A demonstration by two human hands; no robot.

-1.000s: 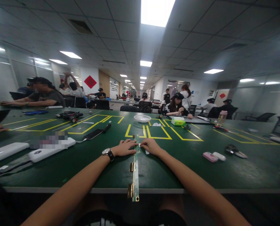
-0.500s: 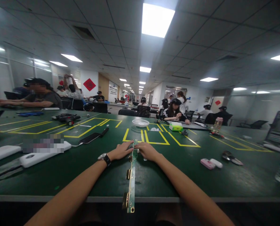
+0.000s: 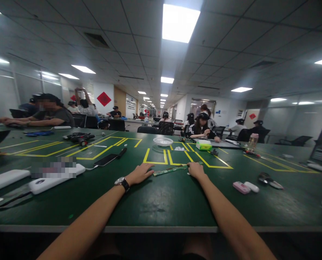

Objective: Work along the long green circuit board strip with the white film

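Note:
A long, narrow green circuit board (image 3: 169, 171) lies crosswise on the green table between my hands. My right hand (image 3: 196, 169) has its fingers closed on the board toward its right end, and a short tip of it shows beyond the knuckles. A bit of something white shows under these fingers, too small to name. At the board's left end, my left hand (image 3: 141, 173) rests with fingers stretched out, its fingertips close to the edge; whether they touch cannot be made out. A watch (image 3: 122, 182) is on my left wrist.
Beyond the hands are a clear round dish (image 3: 163, 141), yellow tape outlines and a green tissue pack (image 3: 203, 145). A phone (image 3: 110, 158) and white power banks (image 3: 57, 179) lie left. A pink case (image 3: 241, 187) lies right. Several people sit farther back.
The circuit board has turned from pointing toward me to lying crosswise. My right hand has moved right with its end, and my left hand has come off the board's far part.

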